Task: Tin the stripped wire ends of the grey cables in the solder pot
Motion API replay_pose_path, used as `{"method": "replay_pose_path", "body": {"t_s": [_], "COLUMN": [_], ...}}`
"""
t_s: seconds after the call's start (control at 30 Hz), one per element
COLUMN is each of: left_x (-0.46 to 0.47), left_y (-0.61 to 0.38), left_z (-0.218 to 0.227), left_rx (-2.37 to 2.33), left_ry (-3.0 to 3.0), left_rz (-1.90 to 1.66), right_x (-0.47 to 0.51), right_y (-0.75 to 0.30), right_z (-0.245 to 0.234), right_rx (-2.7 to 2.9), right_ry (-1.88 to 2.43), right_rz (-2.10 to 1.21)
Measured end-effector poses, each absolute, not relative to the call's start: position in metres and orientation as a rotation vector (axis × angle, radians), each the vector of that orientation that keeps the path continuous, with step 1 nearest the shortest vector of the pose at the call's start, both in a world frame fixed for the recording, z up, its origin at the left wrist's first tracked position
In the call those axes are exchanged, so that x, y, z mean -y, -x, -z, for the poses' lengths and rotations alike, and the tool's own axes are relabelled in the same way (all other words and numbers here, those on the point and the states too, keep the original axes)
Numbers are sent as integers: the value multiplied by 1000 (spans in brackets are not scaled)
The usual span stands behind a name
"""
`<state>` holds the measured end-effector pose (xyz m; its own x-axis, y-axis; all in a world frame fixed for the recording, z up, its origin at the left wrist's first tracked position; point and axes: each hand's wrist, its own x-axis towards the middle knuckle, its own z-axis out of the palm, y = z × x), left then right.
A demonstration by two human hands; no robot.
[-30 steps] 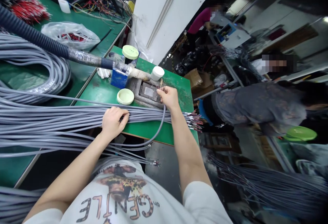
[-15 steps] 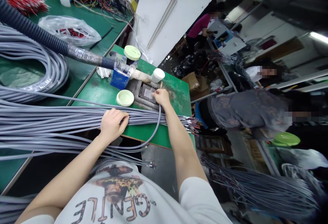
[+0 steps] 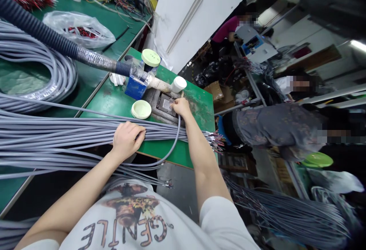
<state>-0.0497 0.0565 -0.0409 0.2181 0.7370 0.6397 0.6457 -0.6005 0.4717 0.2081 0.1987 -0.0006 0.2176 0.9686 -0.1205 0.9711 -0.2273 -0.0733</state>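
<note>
My right hand [image 3: 182,107] pinches a grey cable [image 3: 174,143] close to its end. It holds the thin wires over a metal solder pot [image 3: 166,105] set in a dark, stained block. From there the cable hangs in a loop back to the left. My left hand [image 3: 127,139] is closed over the bundle of grey cables [image 3: 85,128], fingers curled across it and thumb apart. The bundle's stripped, coloured wire ends [image 3: 215,141] lie beyond my right forearm. Beside the pot stand a pale round dish [image 3: 141,109] and a white cup [image 3: 179,84].
A ribbed hose [image 3: 94,56] reaches the pot past a blue box [image 3: 135,87]. A lidded tub [image 3: 151,57] stands behind. Coiled cable [image 3: 57,74] and a plastic bag [image 3: 80,29] lie left. Other people work on the right, near another cable bundle [image 3: 300,212].
My view has shifted slightly, so the bench items sit a little further right. Both hands keep nearly the same places on the cables.
</note>
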Motion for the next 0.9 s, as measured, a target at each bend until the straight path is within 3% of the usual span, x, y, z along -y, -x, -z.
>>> {"method": "replay_pose_path", "body": {"t_s": [0.37, 0.63, 0.9], "left_x": [-57, -58, -56], "left_y": [50, 49, 50], "left_z": [45, 44, 43], "left_rx": [-1344, -1340, -1336], "left_ry": [-2367, -2377, -2375], "left_rz": [-1352, -1379, -1361], "right_x": [-189, -113, -92], "right_y": [-206, -191, -171], "right_z": [-16, -60, -67], "right_rx": [-2035, -2376, -2475], "right_ry": [-2546, -2733, -2570], "right_rz": [279, 1206, 1533]}}
